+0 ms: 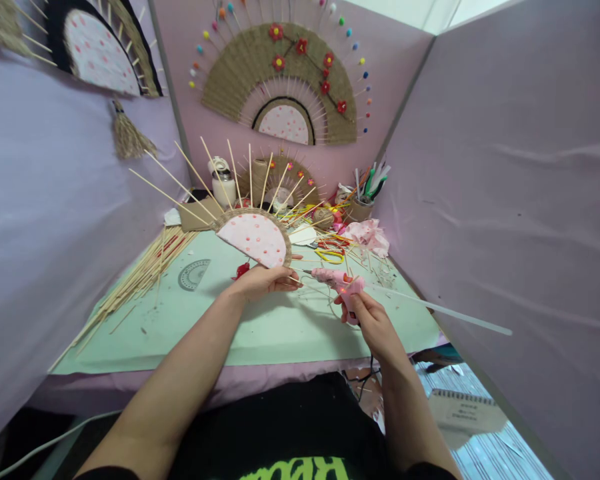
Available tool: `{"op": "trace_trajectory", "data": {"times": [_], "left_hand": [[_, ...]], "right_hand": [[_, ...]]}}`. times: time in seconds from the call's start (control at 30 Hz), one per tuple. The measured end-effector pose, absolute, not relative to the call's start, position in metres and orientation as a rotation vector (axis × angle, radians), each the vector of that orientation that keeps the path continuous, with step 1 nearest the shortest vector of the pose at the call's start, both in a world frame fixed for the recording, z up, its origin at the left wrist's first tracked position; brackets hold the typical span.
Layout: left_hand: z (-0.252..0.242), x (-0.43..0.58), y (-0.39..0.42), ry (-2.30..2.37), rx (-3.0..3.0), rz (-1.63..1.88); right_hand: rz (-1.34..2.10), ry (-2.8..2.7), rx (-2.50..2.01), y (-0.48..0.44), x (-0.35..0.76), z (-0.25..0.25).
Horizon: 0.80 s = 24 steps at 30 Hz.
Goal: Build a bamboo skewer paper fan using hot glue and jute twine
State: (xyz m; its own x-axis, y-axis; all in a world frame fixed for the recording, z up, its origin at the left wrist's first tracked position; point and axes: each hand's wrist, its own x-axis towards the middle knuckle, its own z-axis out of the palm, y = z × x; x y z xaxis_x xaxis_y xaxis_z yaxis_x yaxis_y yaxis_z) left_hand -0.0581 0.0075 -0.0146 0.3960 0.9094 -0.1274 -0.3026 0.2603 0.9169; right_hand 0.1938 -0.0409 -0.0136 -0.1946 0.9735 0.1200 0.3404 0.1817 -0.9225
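Observation:
My left hand [266, 282] grips the lower right edge of a half-round fan piece [255, 237], holding it up over the table. Pink-dotted white cloth covers the fan's face, twine rims its curve, and several thin sticks [250, 175] spread outward from it. In my right hand [373, 317] is a pink hot glue gun [344, 285], its nozzle pointing left, close to the fan's lower right corner. From the gun's rear a long clear glue stick [460, 317] sticks out. A loose strand of twine hangs below the nozzle, beside my left fingers.
A pile of long sticks [140, 277] and a protractor [194, 275] lie at left. Behind are a white bottle [223, 185], yellow-handled scissors [330, 256], a tool cup [360, 209] and crumpled pink cloth [367, 237]. Finished fans [230, 77] hang on the cloth-covered walls.

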Motion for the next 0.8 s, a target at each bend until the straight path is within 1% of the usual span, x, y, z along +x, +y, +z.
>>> {"op": "trace_trajectory", "data": {"times": [0.8], "left_hand": [[-0.0131, -0.0567, 0.007, 0.79, 0.959, 0.938]], "right_hand": [[1.003, -1.668, -1.279, -0.0407, 0.1956, -0.0166]]}}
